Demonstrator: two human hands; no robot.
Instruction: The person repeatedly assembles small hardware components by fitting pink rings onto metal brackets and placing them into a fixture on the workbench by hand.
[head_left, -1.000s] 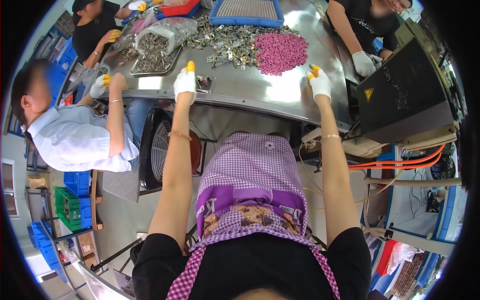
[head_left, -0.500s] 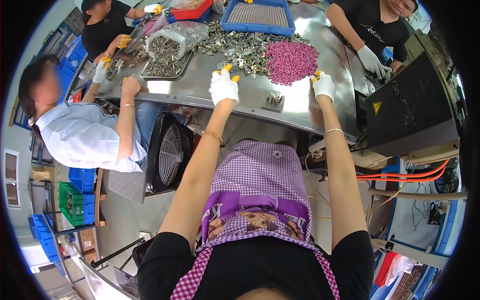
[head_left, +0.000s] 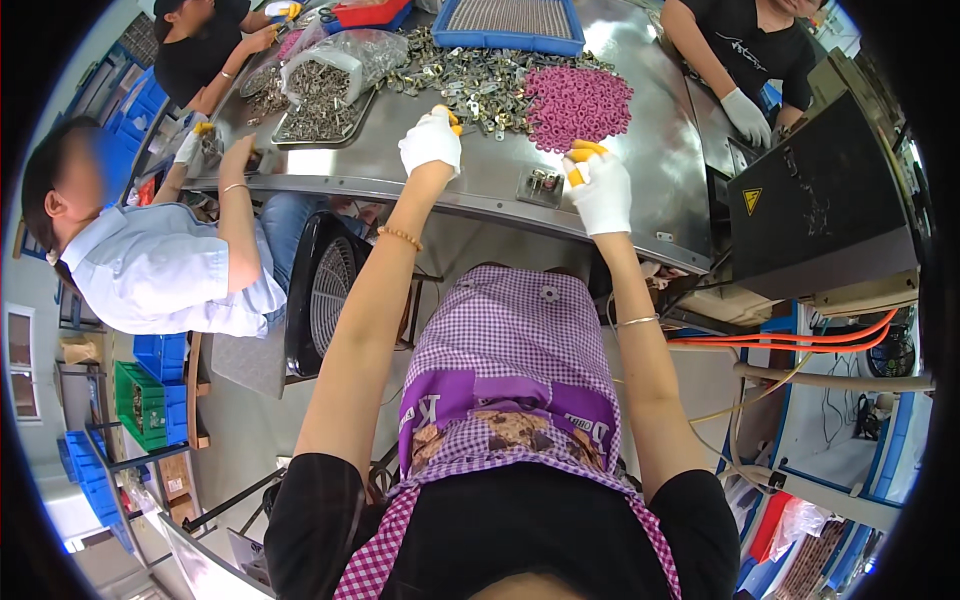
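In the head view, the small flat block [head_left: 540,187] bearing metal parts lies on the table [head_left: 485,172] close to its near edge, between the two hands. The right hand [head_left: 600,190] is nearer, just beside the block's right side, so the block lies to that hand's left; whether they touch I cannot tell. The left hand [head_left: 431,141] sits farther off, to the block's left and a little deeper from the near edge. The block looks roughly square, with no clear long axis; its sides run about along the near edge, and which way its small parts point is too fine to read.

Both hands wear white gloves with yellow fingertips. The left has its fingers curled, aimed away toward the loose metal pieces [head_left: 470,88]; the right has its fingers bent, just short of the pink rings [head_left: 578,107]. Whether either grasps anything is hidden. Beyond the metal pieces, toward the far edge, stands a blue tray [head_left: 508,42].
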